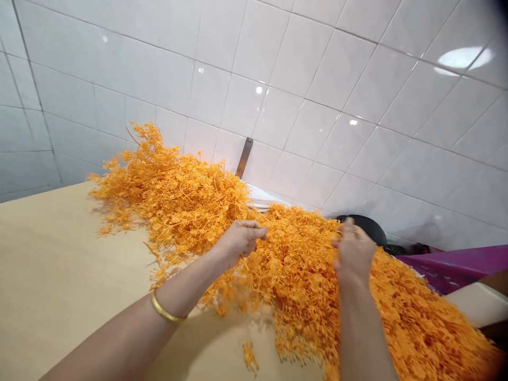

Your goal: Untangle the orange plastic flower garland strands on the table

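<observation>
A long heap of orange plastic flower pieces (293, 254), with thin stems and small petals, spreads over the pale tabletop (59, 254). My left hand (243, 238), with a gold bangle (164, 309) on its wrist, is closed in a pinch in front of the heap's middle. To its right, my right hand (354, 251) is closed as well, thumb and fingers together, over the heap. Orange bits show close to both sets of fingertips, but I cannot make out what the fingers hold. One loose orange piece (250, 357) lies at the near side.
Behind the heap rises a white tiled wall (278, 106) with a metal strip (244, 157) fixed on it. A white sheet or bag (264, 196) shows behind the heap. At the right are a black round object (365, 227) and purple cloth or plastic (456, 264).
</observation>
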A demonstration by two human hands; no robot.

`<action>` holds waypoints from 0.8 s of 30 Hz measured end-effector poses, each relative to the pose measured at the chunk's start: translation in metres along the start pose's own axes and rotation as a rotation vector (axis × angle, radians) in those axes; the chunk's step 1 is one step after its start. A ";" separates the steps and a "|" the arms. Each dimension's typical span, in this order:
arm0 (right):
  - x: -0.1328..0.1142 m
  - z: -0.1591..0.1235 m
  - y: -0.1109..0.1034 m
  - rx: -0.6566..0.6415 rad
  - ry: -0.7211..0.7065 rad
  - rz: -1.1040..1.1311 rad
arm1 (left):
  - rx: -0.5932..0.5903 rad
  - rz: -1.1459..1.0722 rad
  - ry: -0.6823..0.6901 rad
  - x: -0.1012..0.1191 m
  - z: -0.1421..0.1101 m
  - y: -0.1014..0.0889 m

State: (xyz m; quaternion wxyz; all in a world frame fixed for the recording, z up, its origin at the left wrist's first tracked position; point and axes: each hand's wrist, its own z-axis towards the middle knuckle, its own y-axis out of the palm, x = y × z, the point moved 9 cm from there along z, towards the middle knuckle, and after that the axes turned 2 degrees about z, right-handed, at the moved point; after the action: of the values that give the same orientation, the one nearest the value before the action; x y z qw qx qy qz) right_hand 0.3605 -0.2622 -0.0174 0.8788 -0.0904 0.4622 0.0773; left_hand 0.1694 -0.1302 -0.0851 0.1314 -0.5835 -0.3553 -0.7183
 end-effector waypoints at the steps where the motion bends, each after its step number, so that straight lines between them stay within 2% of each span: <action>1: 0.002 0.009 -0.013 0.055 -0.028 -0.051 | 0.022 -0.019 0.019 0.006 0.001 -0.005; 2: 0.003 0.016 -0.021 0.072 -0.057 -0.117 | 0.046 -0.047 0.036 0.010 0.002 -0.011; 4: 0.002 0.023 -0.018 0.003 -0.152 -0.316 | 0.093 -0.106 0.046 0.014 0.003 -0.019; 7: -0.005 0.015 0.006 -0.136 -0.297 -0.570 | 0.133 -0.150 0.025 0.010 0.005 -0.023; 9: -0.017 0.003 0.019 -0.174 -0.362 -0.599 | 0.132 -0.151 0.013 0.007 0.006 -0.021; 11: -0.033 -0.011 0.030 -0.245 -0.382 -0.518 | 0.135 -0.147 0.006 0.004 0.007 -0.021; 12: -0.040 -0.021 0.037 -0.322 -0.380 -0.451 | 0.142 -0.149 0.008 0.004 0.007 -0.021; 15: -0.057 -0.064 0.070 -0.689 -0.348 -0.264 | 0.155 -0.178 0.040 0.005 0.006 -0.021; 18: -0.059 -0.114 0.103 -1.011 -0.341 -0.192 | 0.138 -0.192 0.095 0.012 0.004 -0.015; 21: -0.047 -0.136 0.124 -1.141 -0.278 -0.116 | 0.131 -0.116 0.171 0.024 0.000 -0.010; 24: -0.037 -0.127 0.126 -1.150 -0.141 0.042 | 0.100 -0.004 0.227 0.036 -0.002 -0.010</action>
State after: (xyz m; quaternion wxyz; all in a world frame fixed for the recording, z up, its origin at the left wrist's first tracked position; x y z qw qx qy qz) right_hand 0.2103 -0.1707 -0.0686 0.7153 -0.5388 0.2879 0.3393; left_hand 0.1516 -0.1169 -0.0550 0.1982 -0.4902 -0.3747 -0.7616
